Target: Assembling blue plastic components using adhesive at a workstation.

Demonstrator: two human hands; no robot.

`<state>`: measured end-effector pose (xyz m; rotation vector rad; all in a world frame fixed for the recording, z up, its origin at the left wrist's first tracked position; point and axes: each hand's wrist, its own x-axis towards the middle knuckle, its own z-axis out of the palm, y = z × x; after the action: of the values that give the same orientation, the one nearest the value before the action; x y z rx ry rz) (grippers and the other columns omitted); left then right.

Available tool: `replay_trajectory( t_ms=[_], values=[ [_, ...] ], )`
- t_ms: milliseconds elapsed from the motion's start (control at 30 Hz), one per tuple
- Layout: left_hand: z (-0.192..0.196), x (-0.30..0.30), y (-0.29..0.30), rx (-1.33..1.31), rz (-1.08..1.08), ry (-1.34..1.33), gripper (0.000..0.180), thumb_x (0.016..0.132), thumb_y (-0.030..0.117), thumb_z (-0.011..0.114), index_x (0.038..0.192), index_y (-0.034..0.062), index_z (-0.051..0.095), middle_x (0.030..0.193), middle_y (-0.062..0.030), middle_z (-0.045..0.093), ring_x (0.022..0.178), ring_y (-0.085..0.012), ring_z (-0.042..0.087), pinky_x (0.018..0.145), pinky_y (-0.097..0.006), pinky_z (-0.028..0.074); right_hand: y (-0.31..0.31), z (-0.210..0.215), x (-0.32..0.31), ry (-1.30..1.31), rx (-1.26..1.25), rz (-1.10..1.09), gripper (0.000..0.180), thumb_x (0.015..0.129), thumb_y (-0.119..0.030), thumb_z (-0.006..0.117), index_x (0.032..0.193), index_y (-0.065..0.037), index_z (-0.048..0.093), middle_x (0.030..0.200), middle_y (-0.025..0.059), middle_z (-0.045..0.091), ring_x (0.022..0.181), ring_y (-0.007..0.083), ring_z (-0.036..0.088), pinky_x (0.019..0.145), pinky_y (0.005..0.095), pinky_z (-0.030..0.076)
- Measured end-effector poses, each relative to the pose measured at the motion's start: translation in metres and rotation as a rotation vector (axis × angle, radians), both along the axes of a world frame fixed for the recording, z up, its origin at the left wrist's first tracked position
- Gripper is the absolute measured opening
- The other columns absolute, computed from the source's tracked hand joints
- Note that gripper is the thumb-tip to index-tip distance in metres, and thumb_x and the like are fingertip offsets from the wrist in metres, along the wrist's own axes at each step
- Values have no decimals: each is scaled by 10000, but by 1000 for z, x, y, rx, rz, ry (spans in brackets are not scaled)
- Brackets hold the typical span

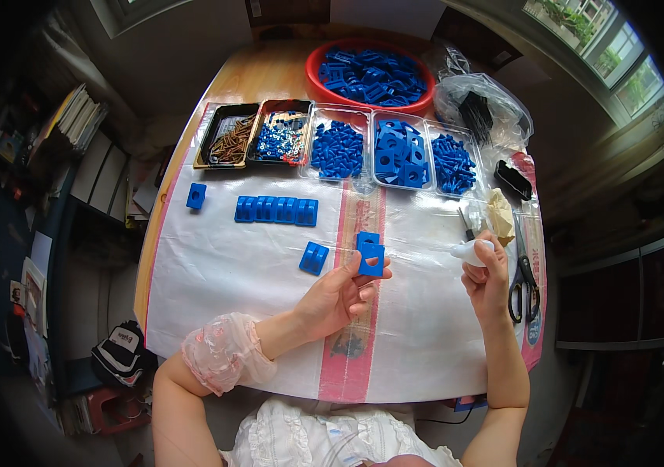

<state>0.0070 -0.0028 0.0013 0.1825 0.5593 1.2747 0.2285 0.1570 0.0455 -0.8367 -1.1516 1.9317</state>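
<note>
Gripping a blue square piece point(371, 260) in the left hand point(337, 296) and a white glue bottle point(471, 251) in the right hand point(487, 282), the person has six finished blocks point(276, 210) lined up on the bench point(254, 265), trays point(399, 149) still full.

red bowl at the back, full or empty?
Partly full. The red bowl holds a heap of blue plastic parts covering its bottom, below the rim.

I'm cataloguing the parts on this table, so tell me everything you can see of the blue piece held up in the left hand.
The flat blue plastic piece is roughly square with a rounded hole near its middle, and looks like matte moulded plastic. The left hand pinches its lower left edge between thumb and fingertips, holding it raised and slightly tilted above the white plastic sheet. Just behind its top edge lies another blue block; whether they touch cannot be told. The right hand, holding a small white bottle, is apart from it.
</note>
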Motion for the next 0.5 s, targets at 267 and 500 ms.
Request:
replay_trajectory(
  t_ms=[267,500],
  values=[
    [1,0,0,9,-10,10,560,1015,516,416,1357,75,466,1141,0,563,744,-40,432,572,-166,392,0,0,0,-4,3,7,200,908,-188,658,806,-152,490,568,-99,358,446,-21,273,375,167,159],
    [2,0,0,18,-10,12,562,1015,512,420,1361,70,460,1129,-2,562,744,-39,429,568,-159,391,0,-1,-1,6,6,3,201,908,-179,660,808,-142,489,571,-95,368,444,-23,285,366,160,170]
  ],
)
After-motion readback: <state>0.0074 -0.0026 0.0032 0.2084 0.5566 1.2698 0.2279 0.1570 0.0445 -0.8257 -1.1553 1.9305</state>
